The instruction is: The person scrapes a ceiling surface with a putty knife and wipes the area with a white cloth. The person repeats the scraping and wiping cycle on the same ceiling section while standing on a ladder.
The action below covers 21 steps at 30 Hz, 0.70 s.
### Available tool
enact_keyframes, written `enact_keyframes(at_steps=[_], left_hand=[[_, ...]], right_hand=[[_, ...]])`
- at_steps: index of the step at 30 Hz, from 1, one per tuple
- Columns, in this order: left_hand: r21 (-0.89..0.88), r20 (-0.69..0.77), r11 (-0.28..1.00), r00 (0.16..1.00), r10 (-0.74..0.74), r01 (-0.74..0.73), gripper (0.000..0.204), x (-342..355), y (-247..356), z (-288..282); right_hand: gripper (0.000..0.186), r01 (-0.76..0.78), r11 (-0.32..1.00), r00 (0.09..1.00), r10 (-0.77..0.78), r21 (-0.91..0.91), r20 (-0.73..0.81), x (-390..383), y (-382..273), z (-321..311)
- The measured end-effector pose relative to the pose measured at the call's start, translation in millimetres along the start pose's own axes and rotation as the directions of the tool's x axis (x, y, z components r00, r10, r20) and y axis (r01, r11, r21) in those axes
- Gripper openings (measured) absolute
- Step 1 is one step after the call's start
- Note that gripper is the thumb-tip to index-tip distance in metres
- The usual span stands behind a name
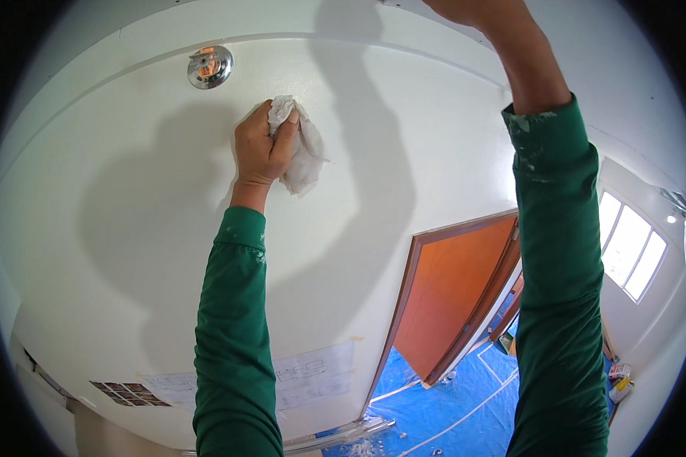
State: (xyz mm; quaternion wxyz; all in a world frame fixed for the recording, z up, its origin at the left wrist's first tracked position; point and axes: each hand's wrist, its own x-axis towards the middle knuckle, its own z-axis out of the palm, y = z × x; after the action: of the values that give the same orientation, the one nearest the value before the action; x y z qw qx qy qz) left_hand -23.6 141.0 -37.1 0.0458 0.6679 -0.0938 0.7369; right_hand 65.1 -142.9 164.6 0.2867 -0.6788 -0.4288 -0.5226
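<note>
My left hand (261, 148) is closed around a crumpled white rag (305, 156), whose loose end hangs to the right of my fist. Both are up against the white wall (168, 251), below and to the right of a round chrome sprinkler head (210, 67). My right hand (472, 14) is raised higher, at the top edge near the ceiling; its fingers are cut off by the frame, so whatever they touch or hold is hidden. Pale smears mark the cuffs of my green sleeves.
An orange-brown door (457, 282) stands ajar in a dark frame at the lower right. Blue sheeting (465, 415) covers the floor. Drawings (316, 373) are taped low on the wall. A bright window (631, 244) and several containers (620, 381) are at the far right.
</note>
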Motion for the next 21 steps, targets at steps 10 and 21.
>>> enact_keyframes(at_steps=[10,21], left_hand=[[0.032,-0.018,0.999,0.999,0.026,-0.026,0.022,1.4,2.4,-1.6],[0.016,-0.013,1.0,1.0,0.013,-0.013,0.021,1.0,4.0,0.4]], right_hand=[[0.022,0.052,0.994,0.998,-0.056,0.092,0.034,-12.4,-14.3,-13.2],[0.022,-0.101,0.995,0.994,0.102,-0.015,0.028,2.1,-6.4,15.4]])
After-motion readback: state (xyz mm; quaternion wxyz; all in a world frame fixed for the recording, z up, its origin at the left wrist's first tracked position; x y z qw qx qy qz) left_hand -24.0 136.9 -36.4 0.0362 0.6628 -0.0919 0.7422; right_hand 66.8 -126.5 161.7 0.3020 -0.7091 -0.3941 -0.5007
